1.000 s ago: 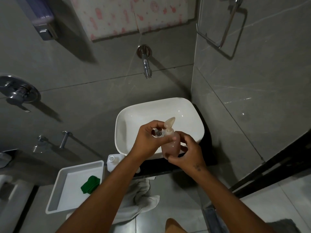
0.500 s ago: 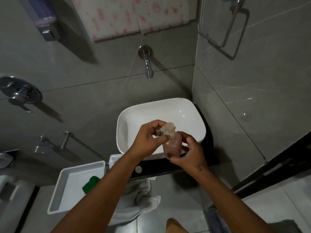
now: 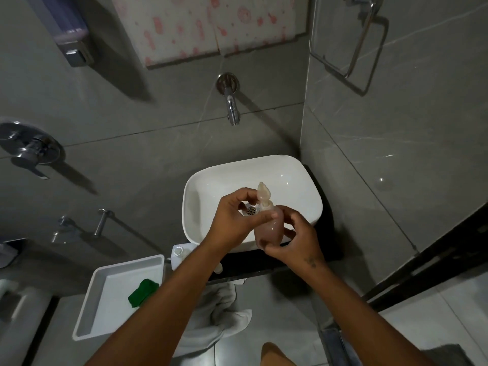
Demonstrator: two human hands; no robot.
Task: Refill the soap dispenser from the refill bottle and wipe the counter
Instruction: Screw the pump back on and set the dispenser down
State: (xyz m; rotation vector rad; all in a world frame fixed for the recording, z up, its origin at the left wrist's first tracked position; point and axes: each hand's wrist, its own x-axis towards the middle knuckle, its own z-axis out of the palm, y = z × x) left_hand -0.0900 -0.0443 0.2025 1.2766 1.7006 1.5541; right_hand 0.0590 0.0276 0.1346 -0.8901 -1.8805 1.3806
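Observation:
A small translucent soap dispenser point(image 3: 266, 228) with pinkish liquid and a pale pump head is held upright over the front of the white basin point(image 3: 298, 175). My right hand point(image 3: 295, 239) wraps its body from the right. My left hand point(image 3: 232, 220) pinches the neck just below the pump, thumb and fingers on the collar. A white refill bottle point(image 3: 181, 254) with its round opening showing stands on the dark counter point(image 3: 253, 262) left of the basin, partly hidden by my left forearm. A green cloth point(image 3: 142, 291) lies in a white tray point(image 3: 97, 286).
A chrome tap point(image 3: 232, 107) juts from the grey wall above the basin. A wall dispenser point(image 3: 71, 35) hangs at the upper left, a towel ring point(image 3: 353, 48) at the upper right. A white towel point(image 3: 219, 318) hangs under the counter. A mixer handle point(image 3: 29, 151) is at left.
The pump head has turned between frames, its nozzle swinging round and now pointing away from me. Both hands stay on the dispenser over the basin.

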